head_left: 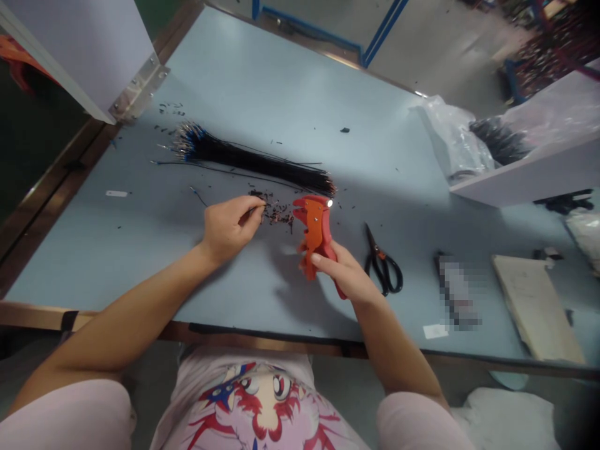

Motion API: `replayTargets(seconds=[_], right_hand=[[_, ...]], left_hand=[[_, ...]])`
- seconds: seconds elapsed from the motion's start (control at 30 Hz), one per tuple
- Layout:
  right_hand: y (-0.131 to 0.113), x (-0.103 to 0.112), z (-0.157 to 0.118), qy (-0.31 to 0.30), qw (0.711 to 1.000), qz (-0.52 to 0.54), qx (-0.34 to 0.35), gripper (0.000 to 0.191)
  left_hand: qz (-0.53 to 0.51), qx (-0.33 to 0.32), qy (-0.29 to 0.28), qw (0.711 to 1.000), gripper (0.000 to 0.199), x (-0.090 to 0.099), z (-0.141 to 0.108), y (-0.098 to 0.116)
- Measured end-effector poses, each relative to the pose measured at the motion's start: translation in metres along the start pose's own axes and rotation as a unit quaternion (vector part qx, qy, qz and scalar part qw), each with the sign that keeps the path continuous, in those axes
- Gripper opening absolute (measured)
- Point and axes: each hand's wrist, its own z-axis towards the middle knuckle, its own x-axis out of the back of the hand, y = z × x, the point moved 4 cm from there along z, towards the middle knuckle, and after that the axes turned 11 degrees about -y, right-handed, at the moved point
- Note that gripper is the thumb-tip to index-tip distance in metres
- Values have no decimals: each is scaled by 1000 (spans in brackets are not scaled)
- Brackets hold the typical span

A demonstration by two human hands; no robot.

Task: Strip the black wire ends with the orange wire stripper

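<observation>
My left hand (232, 228) pinches a thin black wire (200, 197) between thumb and fingers. The wire's blue-tipped end sticks out on the left; a short end shows past the fingertips on the right. In my right hand (344, 269) is an orange and red wire stripper (316, 228), held upright with its jaws towards my left hand. The jaws and the wire end are apart. Small black offcuts (280, 215) lie scattered between the two hands. Beyond them rests a thick bundle of black wires (257, 159) with blue terminals at the left and bare copper ends at the right.
Black-handled scissors (384, 269) lie right of my right hand. Farther right are a blurred object (457, 290), a white label (435, 331) and a flat tan board (537, 306). Plastic bags (457, 140) sit behind a low partition (529, 172). A white tag (117, 194) lies at left.
</observation>
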Motion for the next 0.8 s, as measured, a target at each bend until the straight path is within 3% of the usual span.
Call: replayTargets(seconds=[0.1, 0.2, 0.3, 0.4, 0.47, 0.67, 0.8], right_hand=[[-2, 1, -2, -9, 999, -39, -8, 30], [-2, 1, -3, -17, 1000, -11, -18, 32], [3, -2, -1, -39, 995, 87, -44, 33], [12, -14, 2, -104, 968, 202, -103, 35], [16, -20, 4, -121, 960, 220, -127, 35], [20, -17, 6, -49, 982, 126, -134, 36], [13, -17, 6, -69, 975, 199, -72, 42]], left_hand=[[5, -3, -3, 1000, 16, 1, 1, 1], [3, -6, 0, 1000, 15, 1, 1, 1], [4, -9, 8, 1000, 14, 0, 0, 0], [9, -11, 10, 1000, 14, 0, 1, -1], [9, -13, 12, 1000, 14, 1, 1, 0], [-1, -15, 14, 1000, 14, 2, 2, 0], [-36, 22, 16, 999, 13, 0, 2, -4]])
